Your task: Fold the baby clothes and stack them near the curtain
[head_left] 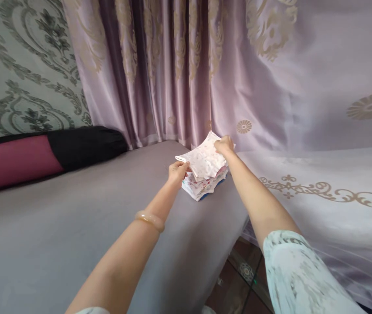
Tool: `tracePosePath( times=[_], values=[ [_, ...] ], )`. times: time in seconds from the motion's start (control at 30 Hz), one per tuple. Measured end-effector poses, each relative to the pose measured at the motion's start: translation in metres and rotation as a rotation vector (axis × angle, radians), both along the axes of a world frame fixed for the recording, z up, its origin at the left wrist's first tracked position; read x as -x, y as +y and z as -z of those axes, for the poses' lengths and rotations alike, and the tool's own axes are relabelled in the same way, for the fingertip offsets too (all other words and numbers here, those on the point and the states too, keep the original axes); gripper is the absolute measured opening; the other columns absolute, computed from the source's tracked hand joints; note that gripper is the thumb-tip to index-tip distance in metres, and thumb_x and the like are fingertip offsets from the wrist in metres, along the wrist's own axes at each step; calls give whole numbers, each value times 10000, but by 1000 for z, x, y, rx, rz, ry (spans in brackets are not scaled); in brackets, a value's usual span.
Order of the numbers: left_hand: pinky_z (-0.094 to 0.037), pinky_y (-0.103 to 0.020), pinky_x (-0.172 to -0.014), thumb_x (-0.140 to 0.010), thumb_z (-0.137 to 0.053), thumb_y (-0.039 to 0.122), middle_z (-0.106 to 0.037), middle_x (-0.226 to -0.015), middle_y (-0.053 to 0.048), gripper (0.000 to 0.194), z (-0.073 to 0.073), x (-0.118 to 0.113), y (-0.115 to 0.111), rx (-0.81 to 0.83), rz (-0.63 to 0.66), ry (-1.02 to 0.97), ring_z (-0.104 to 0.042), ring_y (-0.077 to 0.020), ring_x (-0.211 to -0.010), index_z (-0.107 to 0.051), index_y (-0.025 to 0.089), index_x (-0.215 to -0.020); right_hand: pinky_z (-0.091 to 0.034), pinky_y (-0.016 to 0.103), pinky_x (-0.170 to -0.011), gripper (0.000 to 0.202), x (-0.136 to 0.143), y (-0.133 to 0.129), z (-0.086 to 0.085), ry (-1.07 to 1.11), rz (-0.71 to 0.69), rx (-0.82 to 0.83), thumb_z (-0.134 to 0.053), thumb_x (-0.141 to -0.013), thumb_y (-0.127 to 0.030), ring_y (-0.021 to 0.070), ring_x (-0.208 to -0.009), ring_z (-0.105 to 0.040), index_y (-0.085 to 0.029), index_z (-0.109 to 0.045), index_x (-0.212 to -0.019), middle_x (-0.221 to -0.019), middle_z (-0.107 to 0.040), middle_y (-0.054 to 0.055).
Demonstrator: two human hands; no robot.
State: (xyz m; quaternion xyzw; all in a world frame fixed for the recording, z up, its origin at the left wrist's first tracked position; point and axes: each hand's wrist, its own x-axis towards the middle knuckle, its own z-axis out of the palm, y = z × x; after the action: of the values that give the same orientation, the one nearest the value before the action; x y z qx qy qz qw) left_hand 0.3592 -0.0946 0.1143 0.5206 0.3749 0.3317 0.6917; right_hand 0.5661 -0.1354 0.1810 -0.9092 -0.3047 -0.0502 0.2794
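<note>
A stack of folded cloths (196, 186) lies near the far corner of the grey bed surface, with some blue at its bottom. On top of it is a pale cloth (202, 158) with a small print. My left hand (178, 171) pinches the near left edge of this top cloth, a bangle on that wrist. At the cloth's far right side, my right hand (224, 145) has its fingers closed on the edge. The fingertips of my right hand are partly hidden.
The grey bed surface (75, 226) spreads to the left, with a black and maroon bolster (84, 148) at the wall. Lilac curtains (169, 78) hang behind. Patterned white fabric (319, 174) is at the right, and a dark tiled floor (238, 279) shows below.
</note>
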Motion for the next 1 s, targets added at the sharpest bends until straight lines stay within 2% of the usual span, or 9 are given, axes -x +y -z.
tracePosePath(
  times=[0.1,0.37,0.63,0.87,1.0],
  values=[
    [-233,-197,-396,-806,-613,224,-605,-519,14,182,7,-9,1,37,-3,14,-384,-50,-351,-516,174,-660,-546,363,-817,326,-5,2,5,9,78,-30,-513,-845,-146,297,-981,-675,-52,-653,-1125,-956,-694,219],
    [-242,-194,-403,-811,-636,222,-582,-508,27,199,25,-16,6,91,-27,58,-373,-45,-347,-522,171,-656,-523,367,-883,366,-15,11,24,28,83,-13,-518,-828,-132,305,-1048,-659,-33,-645,-1157,-994,-698,232],
    [-237,-181,-390,-862,-594,222,-601,-555,9,279,45,-15,5,115,10,95,-394,-32,-356,-502,157,-607,-510,310,-881,376,-18,14,44,76,93,90,-550,-786,-117,302,-1073,-656,-37,-678,-1130,-1011,-711,227],
    [-261,-197,-400,-794,-665,207,-595,-559,9,248,37,-11,0,114,37,136,-427,-49,-379,-507,160,-609,-513,305,-842,366,-16,15,55,93,107,130,-543,-800,-132,299,-1101,-642,-53,-688,-1128,-1086,-698,224],
    [-260,-202,-413,-740,-720,211,-596,-569,9,265,32,-9,-6,116,72,148,-414,-43,-388,-506,157,-593,-511,309,-836,360,-16,16,61,15,82,181,-545,-823,-162,295,-1088,-644,-69,-671,-1147,-1115,-688,217]
  ],
)
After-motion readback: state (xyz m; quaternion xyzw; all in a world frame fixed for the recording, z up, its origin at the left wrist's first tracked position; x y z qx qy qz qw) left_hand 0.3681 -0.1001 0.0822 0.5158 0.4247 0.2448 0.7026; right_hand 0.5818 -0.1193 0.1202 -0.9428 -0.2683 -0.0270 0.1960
